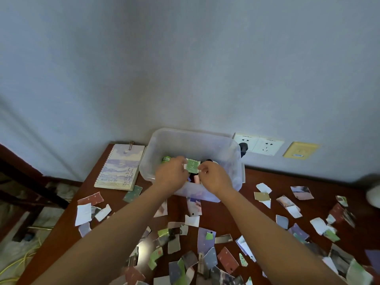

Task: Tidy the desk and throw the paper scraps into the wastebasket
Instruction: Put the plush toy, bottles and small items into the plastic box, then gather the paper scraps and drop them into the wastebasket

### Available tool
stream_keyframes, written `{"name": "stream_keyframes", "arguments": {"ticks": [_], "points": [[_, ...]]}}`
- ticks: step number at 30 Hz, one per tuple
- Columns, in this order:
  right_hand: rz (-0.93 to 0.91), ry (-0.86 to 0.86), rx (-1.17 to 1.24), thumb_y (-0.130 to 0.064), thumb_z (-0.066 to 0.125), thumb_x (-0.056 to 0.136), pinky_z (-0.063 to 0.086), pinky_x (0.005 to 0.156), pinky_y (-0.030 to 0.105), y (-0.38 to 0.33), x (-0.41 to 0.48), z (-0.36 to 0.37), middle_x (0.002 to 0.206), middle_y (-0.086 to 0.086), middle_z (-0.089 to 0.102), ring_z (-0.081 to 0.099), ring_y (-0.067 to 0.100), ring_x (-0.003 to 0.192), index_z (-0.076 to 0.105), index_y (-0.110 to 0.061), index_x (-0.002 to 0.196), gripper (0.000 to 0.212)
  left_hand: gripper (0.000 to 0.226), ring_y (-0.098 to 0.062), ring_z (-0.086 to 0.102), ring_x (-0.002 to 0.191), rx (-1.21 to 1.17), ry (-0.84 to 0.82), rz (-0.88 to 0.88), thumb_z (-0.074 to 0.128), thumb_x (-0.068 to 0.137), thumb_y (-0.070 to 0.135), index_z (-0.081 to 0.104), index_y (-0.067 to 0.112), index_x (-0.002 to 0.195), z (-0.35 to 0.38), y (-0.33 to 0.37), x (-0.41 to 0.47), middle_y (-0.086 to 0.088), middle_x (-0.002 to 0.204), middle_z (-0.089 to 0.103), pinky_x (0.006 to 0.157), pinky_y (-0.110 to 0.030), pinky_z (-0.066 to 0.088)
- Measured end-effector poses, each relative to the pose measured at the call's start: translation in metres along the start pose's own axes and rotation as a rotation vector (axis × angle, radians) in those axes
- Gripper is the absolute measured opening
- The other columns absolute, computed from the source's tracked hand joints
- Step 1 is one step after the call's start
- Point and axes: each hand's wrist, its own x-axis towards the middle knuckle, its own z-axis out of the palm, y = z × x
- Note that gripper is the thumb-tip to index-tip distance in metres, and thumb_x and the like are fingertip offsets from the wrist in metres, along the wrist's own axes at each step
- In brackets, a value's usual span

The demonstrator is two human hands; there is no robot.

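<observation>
1. The left hand (170,171) and right hand (213,175) pinched a green printed paper scrap (192,164) over the clear plastic bin (232,153).
2. Torn coloured paper scraps (206,239) covered the dark wooden worktop (236,214); tidying seemed barely begun.

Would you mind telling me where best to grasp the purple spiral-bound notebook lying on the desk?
The purple spiral-bound notebook lies flat, wire spine left, clear plastic box close right, wall behind; probably pinch its near edge from the front.
</observation>
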Motion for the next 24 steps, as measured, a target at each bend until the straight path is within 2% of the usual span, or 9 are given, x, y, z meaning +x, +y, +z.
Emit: {"name": "stream_keyframes", "arguments": {"ticks": [5,10,14,19,22,24], "points": [[-0.095,0.140,0.027,-0.017,0.055,0.089,0.050,0.092,0.034,0.007,-0.061,-0.010,0.121,-0.002,0.066,0.059,0.017,0.111,0.065,-0.019,0.121,0.034,0.037,-0.016,0.060,0.106,-0.150,0.199,0.103,0.058,0.088,0.024,0.057,0.024,0.125,0.008,0.010,-0.054,0.003,0.119,0.064,0.094,-0.040,0.050],[-0.172,0.223,0.010,-0.018,0.058,0.087,0.045,0.093,0.034,0.019,-0.117,-0.011,0.127,0.002,0.060,0.054,0.021,0.116,0.059,-0.019,0.126,0.039,0.048,-0.021,0.052,0.120,-0.206,0.220,0.110,0.058,0.085,0.022,0.050,0.022,0.133,0.019,0.017,-0.105,-0.001,0.133,0.053,0.100,-0.041,0.045],[-0.139,0.196,0.036,-0.015,0.057,0.088,0.043,0.098,0.035,0.031,-0.152,0.000,0.133,-0.001,0.056,0.048,0.020,0.123,0.057,-0.021,0.129,0.041,0.047,-0.020,0.048,0.125,-0.248,0.182,0.093,0.058,0.088,0.021,0.048,0.023,0.134,0.031,0.020,-0.142,0.000,0.137,0.049,0.101,-0.038,0.044],[-0.128,0.080,-0.007,-0.015,0.057,0.088,0.046,0.098,0.039,0.042,-0.185,0.014,0.134,0.000,0.053,0.048,0.022,0.124,0.053,-0.022,0.133,0.046,0.046,-0.017,0.048,0.123,-0.289,0.121,0.032,0.056,0.088,0.017,0.048,0.025,0.133,0.043,0.014,-0.184,0.001,0.135,0.047,0.097,-0.034,0.044],[-0.140,0.004,0.000,-0.017,0.058,0.086,0.046,0.097,0.040,0.045,-0.201,0.020,0.133,0.000,0.052,0.049,0.022,0.123,0.051,-0.024,0.134,0.049,0.046,-0.015,0.051,0.118,-0.306,0.073,-0.055,0.054,0.088,0.019,0.047,0.024,0.133,0.048,0.013,-0.208,0.003,0.135,0.046,0.092,-0.031,0.045],[-0.150,-0.055,-0.011,-0.019,0.058,0.085,0.046,0.098,0.041,0.047,-0.210,0.024,0.134,-0.001,0.049,0.048,0.022,0.123,0.050,-0.024,0.135,0.051,0.044,-0.014,0.054,0.112,-0.325,0.077,-0.109,0.055,0.088,0.020,0.049,0.025,0.131,0.052,0.012,-0.224,0.002,0.133,0.047,0.093,-0.034,0.047]]}}
